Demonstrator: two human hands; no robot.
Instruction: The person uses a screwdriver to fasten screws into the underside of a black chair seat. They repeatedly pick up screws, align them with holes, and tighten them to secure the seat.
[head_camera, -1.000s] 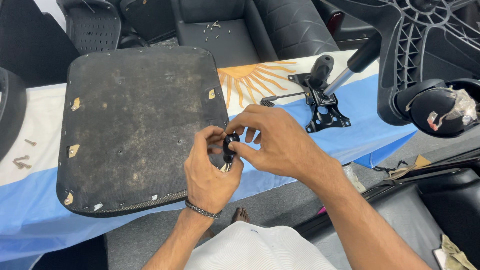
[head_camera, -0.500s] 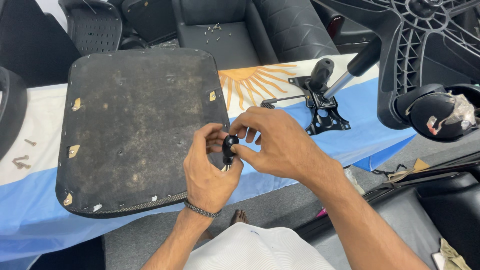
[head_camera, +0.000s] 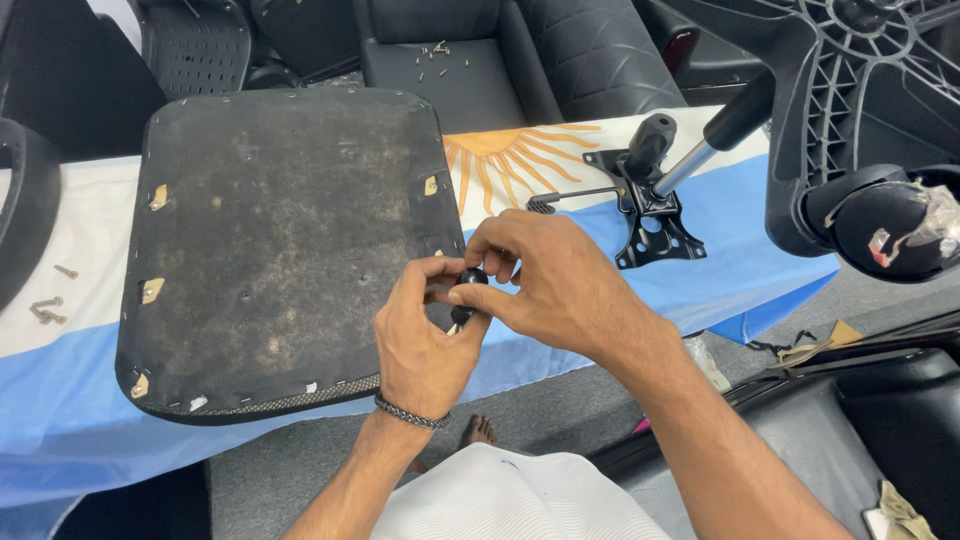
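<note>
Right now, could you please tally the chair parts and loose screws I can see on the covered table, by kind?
Upturned seat pan: 1
Metal tilt mechanism with gas lift: 1
Small black knob, held by left hand and right hand: 1
Loose screws at the table's left edge: about 3; they are small, so the count is uncertain
Total: about 6

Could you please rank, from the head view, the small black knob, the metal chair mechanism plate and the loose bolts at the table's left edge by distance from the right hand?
1. Small black knob: pinched at the right hand fingertips.
2. Metal chair mechanism plate: up right.
3. Loose bolts: far left.
</note>
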